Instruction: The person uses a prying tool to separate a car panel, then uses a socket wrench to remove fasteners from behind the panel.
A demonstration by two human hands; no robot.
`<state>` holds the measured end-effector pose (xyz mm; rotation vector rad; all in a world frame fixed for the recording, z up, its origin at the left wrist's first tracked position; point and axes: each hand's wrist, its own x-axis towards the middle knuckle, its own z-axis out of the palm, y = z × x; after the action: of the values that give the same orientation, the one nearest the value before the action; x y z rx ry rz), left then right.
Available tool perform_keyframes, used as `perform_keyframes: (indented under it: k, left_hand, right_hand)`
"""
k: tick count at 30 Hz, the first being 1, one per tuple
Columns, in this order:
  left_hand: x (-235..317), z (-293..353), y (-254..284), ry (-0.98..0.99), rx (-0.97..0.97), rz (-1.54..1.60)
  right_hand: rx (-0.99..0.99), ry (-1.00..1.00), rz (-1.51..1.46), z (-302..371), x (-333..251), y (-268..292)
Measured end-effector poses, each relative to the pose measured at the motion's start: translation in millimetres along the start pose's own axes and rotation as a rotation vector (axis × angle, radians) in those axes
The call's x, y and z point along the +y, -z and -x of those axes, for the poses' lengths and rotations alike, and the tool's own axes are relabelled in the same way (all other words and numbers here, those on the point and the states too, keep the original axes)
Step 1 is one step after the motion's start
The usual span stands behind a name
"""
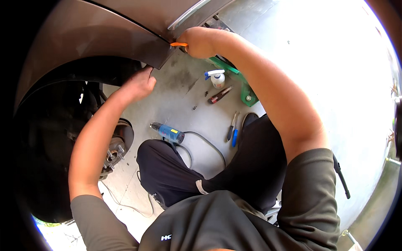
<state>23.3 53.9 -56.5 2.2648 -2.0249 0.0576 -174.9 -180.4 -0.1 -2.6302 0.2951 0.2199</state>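
Note:
A brown car fender arches over the wheel well on the left. At its lower rear corner my left hand is closed, gripping the bottom edge; some fingertips are hidden by the panel. My right hand is closed around a flat orange pry tool. The tool's tip meets the seam between the fender and the brown door. Most of its handle is hidden in the hand.
On the concrete floor lie a blue heat gun with its cord, a utility knife and two slim tools. A spray bottle stands by a green jack. A bare wheel hub shows at left.

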Motion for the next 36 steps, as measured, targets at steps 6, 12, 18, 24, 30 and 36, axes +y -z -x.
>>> perform_keyframes:
  k: [6,12,18,24,30,36]
  left_hand:
    - [21,-20,38,0.256,-0.371,-0.162]
    - [-11,-7,30,-0.055,-0.13,-0.339]
    - [-8,-17,35,0.079,-0.283,-0.456]
    - [20,-11,18,0.081,-0.042,0.337]
    - [12,-10,21,0.204,-0.234,-0.016]
    - [0,-10,15,0.038,-0.185,-0.343]
  right_hand:
    - [-0.026,-0.026,0.026,5,5,0]
    - [0.012,0.003,-0.055,-4,-1,-1]
    - [0.024,0.163,0.133,-27,21,-21]
    - [-0.035,0.01,0.04,-4,5,4]
    - [0.013,-0.019,-0.027,7,2,3]
    - [0.061,0.019,-0.056,-3,12,-7]
